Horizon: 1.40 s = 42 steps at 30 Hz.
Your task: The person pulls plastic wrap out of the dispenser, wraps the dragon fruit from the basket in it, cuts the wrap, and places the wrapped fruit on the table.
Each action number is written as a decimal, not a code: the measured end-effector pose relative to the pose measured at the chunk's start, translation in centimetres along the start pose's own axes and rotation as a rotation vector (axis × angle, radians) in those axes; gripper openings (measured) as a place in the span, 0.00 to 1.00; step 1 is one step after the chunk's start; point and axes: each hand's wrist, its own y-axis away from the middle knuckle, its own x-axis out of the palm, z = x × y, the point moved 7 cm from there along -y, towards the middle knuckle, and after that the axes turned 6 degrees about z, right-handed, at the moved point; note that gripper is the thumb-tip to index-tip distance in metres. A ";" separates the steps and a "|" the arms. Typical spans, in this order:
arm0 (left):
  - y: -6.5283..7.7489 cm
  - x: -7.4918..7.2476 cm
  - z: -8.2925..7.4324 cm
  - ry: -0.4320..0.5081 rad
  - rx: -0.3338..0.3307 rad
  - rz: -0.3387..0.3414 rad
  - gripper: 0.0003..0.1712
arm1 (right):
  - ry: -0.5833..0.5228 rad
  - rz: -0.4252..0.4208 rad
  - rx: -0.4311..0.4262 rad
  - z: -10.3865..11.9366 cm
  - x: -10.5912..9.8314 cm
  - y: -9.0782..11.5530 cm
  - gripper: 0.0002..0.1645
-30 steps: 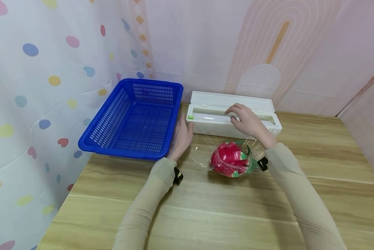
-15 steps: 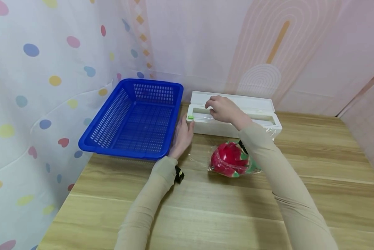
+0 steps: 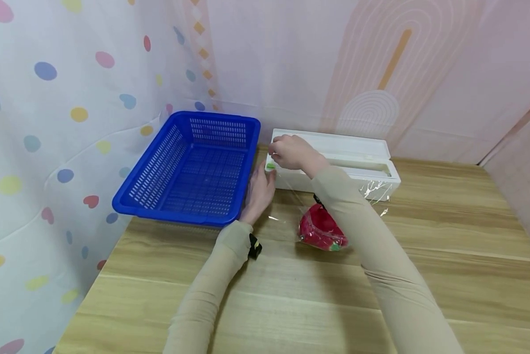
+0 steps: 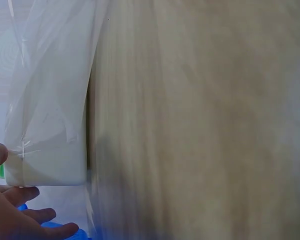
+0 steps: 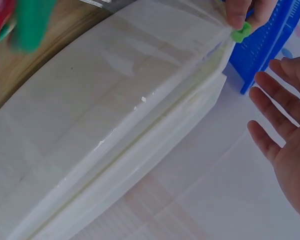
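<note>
In the head view my left hand (image 3: 259,192) holds the left end of a white cling film dispenser (image 3: 331,187), thumb at its corner beside a green slider (image 5: 241,32). My right hand (image 3: 293,152) hovers over that same end. The right wrist view shows its fingers (image 5: 290,107) spread, with nothing between them. Clear cling film (image 4: 45,85) drapes down the dispenser's front and reaches a red dragon fruit (image 3: 319,228) with green tips. Film wraps the fruit, and my right sleeve hides part of it. The dispenser's lid (image 3: 353,146) stands raised at the back.
A blue plastic basket (image 3: 176,216) with slotted sides stands at left, close beside my left hand. Everything rests on a wooden table (image 3: 282,300). Patterned curtains (image 3: 282,64) hang behind and to the left.
My right hand has moved left along the top of the dispenser to its left end. Its sleeve now covers more of the dragon fruit. The left hand stays in place.
</note>
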 end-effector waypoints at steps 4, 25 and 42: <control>0.0 0.0 0.0 -0.017 0.002 0.005 0.30 | 0.002 0.078 0.041 0.2 0.9 -0.7 0.15; 0.3 0.0 -0.4 -0.041 0.097 0.018 0.28 | 0.046 0.214 0.131 0.1 2.7 -1.7 0.12; 0.4 0.0 -0.1 -0.009 0.081 0.008 0.25 | -0.056 0.249 0.137 -0.8 3.0 -1.2 0.13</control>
